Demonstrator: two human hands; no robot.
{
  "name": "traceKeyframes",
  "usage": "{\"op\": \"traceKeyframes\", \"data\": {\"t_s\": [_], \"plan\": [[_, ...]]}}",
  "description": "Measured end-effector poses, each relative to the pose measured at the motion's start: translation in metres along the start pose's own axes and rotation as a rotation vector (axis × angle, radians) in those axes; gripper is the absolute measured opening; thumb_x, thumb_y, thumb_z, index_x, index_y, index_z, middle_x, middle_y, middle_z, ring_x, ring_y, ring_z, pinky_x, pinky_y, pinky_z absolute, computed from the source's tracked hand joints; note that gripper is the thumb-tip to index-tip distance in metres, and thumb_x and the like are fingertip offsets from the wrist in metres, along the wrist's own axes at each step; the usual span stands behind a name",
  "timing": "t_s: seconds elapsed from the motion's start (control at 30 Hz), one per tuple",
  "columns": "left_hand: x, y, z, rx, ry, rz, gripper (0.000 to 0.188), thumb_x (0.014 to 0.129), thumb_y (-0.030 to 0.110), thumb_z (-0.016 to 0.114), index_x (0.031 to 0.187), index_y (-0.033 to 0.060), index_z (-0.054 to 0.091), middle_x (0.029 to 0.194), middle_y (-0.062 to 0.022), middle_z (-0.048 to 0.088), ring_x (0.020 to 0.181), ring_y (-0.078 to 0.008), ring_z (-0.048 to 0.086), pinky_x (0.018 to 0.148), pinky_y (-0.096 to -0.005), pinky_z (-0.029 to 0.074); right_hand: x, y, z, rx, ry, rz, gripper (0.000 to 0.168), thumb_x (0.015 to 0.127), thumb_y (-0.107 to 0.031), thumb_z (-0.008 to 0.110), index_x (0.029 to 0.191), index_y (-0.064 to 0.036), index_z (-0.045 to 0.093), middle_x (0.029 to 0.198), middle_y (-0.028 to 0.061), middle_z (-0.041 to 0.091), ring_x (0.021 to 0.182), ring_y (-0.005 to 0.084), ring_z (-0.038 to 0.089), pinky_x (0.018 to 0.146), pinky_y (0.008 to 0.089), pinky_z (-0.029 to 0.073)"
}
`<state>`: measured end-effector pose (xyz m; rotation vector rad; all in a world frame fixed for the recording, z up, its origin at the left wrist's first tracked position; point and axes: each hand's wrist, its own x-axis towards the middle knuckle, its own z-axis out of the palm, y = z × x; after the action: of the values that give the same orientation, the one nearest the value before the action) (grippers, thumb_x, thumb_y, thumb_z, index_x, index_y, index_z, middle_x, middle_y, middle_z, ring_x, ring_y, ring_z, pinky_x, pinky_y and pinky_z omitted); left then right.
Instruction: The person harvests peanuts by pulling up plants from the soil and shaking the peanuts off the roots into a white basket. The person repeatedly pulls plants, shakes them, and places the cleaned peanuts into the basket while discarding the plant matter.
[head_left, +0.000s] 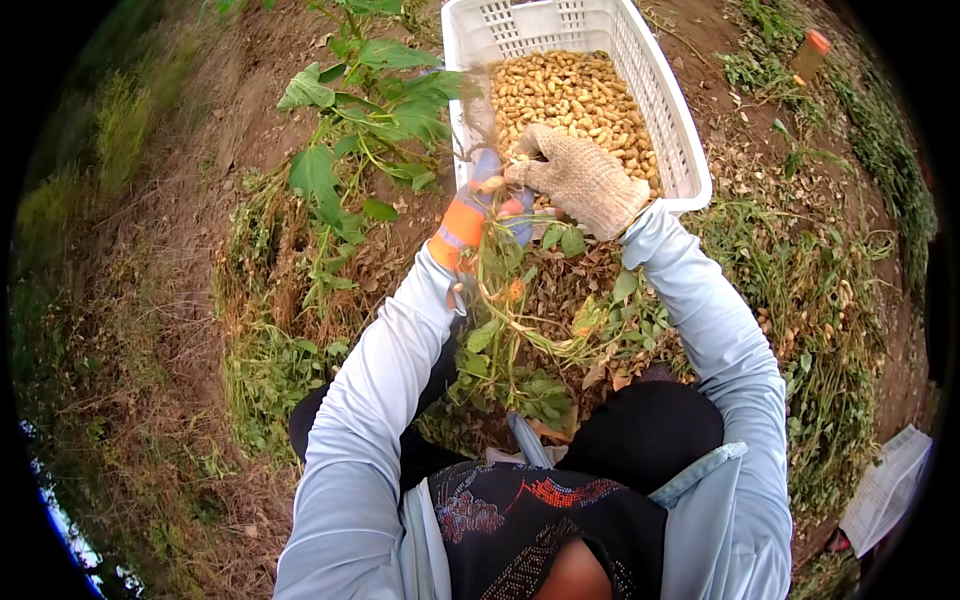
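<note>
A white plastic crate (679, 124) with slotted walls holds a heap of unshelled peanuts (574, 97). At its near left corner, my left hand (480, 202), in a grey-blue and orange glove, grips a pulled peanut plant (517, 330) by its root end. The stems and leaves hang down towards my knees. My right hand (577, 176), in a beige knitted glove, is over the crate's near end, its fingertips closed at the roots beside my left hand. Whether a pod is between those fingertips is hidden. One peanut pod (491, 184) shows at my left fingers.
A leafy green weed (375, 127) stands left of the crate. Piles of peanut plants lie at left (270, 382) and right (825, 360), some with pods. An orange-topped object (811, 56) is at upper right, and a white crate (889, 487) at lower right.
</note>
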<state>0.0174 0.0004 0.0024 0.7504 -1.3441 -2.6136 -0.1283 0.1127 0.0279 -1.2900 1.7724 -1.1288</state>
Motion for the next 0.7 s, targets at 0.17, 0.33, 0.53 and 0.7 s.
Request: {"op": "traceKeyframes", "data": {"t_s": [0.17,0.33,0.53,0.7], "plan": [[-0.021,0.025,-0.03,1.819,-0.064,0.673,0.026,0.087,0.027,0.059,0.099,0.0055,0.066,0.082,-0.0097,0.063,0.072,-0.03,0.059,0.071,-0.0398,0.048,-0.015,0.025,-0.006,-0.333,-0.055,-0.169,0.018,0.087,-0.019,0.06,0.097,-0.005,0.056,0.088,0.0111,0.059,0.077,0.0249,0.062,0.064,0.0361,0.051],[-0.117,0.104,-0.074,1.603,0.818,0.313,0.025,0.095,0.022,0.055,0.1,-0.0006,0.065,0.081,-0.0101,0.065,0.068,-0.0186,0.057,0.06,-0.0337,0.045,-0.036,0.049,-0.022,-0.316,0.141,-0.051,0.033,0.084,-0.021,0.063,0.111,-0.002,0.057,0.103,0.0121,0.06,0.096,0.0291,0.061,0.08,0.0364,0.051],[-0.249,0.219,-0.226,2.304,1.234,-0.588,0.067,0.083,0.034,0.069,0.138,0.009,0.042,0.137,-0.022,0.044,0.12,-0.0368,0.05,0.098,-0.0443,0.041,-0.12,0.066,-0.008,-0.178,0.564,-0.177,0.035,0.086,-0.021,0.063,0.115,-0.002,0.058,0.107,0.0134,0.063,0.102,0.0271,0.061,0.09,0.0347,0.048],[-0.257,0.228,-0.258,2.092,1.049,-0.468,0.048,0.087,0.028,0.066,0.127,0.0052,0.055,0.132,-0.0197,0.053,0.112,-0.0329,0.056,0.094,-0.04,0.045,-0.245,0.1,-0.027,0.144,0.942,0.27,0.017,0.093,-0.018,0.06,0.106,-0.008,0.062,0.102,0.0062,0.064,0.087,0.0138,0.062,0.073,0.0238,0.054]]}}
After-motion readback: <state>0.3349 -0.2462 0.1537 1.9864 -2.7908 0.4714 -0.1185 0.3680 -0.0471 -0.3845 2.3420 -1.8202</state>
